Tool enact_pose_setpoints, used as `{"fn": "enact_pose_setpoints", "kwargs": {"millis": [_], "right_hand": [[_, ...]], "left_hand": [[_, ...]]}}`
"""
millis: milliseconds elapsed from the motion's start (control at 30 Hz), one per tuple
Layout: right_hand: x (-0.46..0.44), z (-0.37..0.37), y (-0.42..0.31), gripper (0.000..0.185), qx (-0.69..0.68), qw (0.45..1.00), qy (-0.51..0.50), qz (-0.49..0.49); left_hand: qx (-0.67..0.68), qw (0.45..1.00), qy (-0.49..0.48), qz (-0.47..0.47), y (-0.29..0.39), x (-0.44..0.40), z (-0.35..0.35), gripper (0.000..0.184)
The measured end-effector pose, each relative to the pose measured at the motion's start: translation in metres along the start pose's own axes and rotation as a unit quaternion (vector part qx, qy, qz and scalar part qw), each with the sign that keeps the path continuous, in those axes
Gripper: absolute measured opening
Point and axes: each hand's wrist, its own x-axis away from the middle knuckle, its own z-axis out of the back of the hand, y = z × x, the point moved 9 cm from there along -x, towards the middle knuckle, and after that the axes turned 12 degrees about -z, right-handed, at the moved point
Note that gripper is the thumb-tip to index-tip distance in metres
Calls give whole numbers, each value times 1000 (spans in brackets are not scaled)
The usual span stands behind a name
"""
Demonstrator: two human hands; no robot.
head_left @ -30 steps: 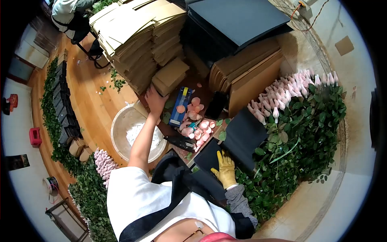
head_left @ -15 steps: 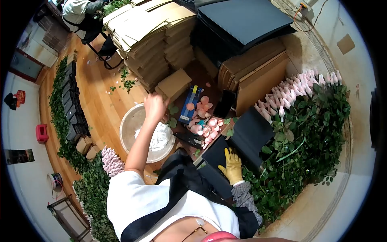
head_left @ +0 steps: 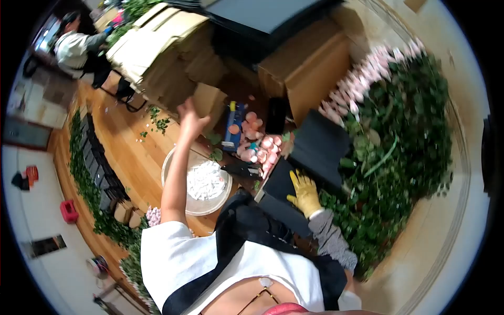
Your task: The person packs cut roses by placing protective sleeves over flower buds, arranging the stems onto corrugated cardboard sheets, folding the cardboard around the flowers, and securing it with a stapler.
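My bare left hand [head_left: 193,121] is raised beside a small brown cardboard piece [head_left: 210,105] at the foot of the cardboard stack. Its thumb and fingers are apart, and nothing shows between them; whether it touches the cardboard I cannot tell. In a yellow glove, my right hand [head_left: 305,195] lies with spread fingers on a black sheet or board [head_left: 281,191]. Just beyond it is a second black panel [head_left: 321,149]. Loose pink petals [head_left: 266,149] lie close by, next to a blue box [head_left: 232,126].
A white tub [head_left: 173,194] holds small white pieces [head_left: 205,181]. Tall stacks of flat cardboard [head_left: 157,52] stand ahead. Wrapped pink roses with leafy stems [head_left: 399,142] fill the right side. Another person [head_left: 76,52] sits at the far left. A dark phone-like slab [head_left: 275,115] lies beyond the petals.
The view has shifted, with the person at far left more visible. My left hand has opened its fingers beside the cardboard piece. My right hand stays on the black sheet.
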Motion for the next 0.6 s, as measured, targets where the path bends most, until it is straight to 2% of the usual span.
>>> {"fn": "enact_pose_setpoints", "kwargs": {"millis": [33, 67, 100, 133, 167, 233, 267, 300, 333, 367, 400, 433, 500, 567, 600], "right_hand": [[2, 4, 0, 97, -15, 1000, 3, -7], [4, 8, 0, 97, -29, 999, 21, -6], [6, 8, 2, 97, -20, 999, 20, -14], [5, 2, 4, 97, -24, 999, 30, -17], [6, 1, 5, 96, -22, 999, 16, -23], [5, -4, 10, 97, -72, 997, 4, -22], [5, -10, 10, 96, -54, 998, -7, -28], [3, -10, 9, 96, -33, 999, -16, -31], [2, -12, 8, 95, -20, 998, -45, -36], [1, -15, 8, 88, -4, 999, -25, -27], [3, -14, 11, 88, -5, 999, -27, -34], [5, -12, 11, 77, -5, 999, -33, -29], [4, -8, 13, 55, -7, 999, -42, -16], [3, 0, 33, 42, -241, 969, 29, 40], [8, 4, 46, 37, -318, 946, 53, 28]], "left_hand": [[38, 999, 4, 21, 2, 7, 6, 106], [100, 994, -3, -40, 6, 19, 8, 110], [227, 968, -88, -59, 25, 35, -4, 107], [346, 920, -177, -53, 44, 55, -15, 103], [462, 841, -279, -45, 92, 75, -15, 93], [447, 720, -512, 140, 111, 132, -66, 65], [410, 728, -540, 106, 113, 147, -99, 44], [365, 737, -568, 30, 139, 151, -117, 47], [408, 690, -595, 66, 159, 165, -141, 45], [416, 654, -611, 162, 163, 180, -170, 40], [470, 630, -576, 224, 172, 191, -198, 36], [465, 682, -541, 162, 169, 194, -234, 39], [302, 806, -500, -92, 157, 194, -271, 43], [277, 855, -425, -104, 162, 191, -258, 49], [278, 876, -385, -83, 163, 193, -251, 50]]}}
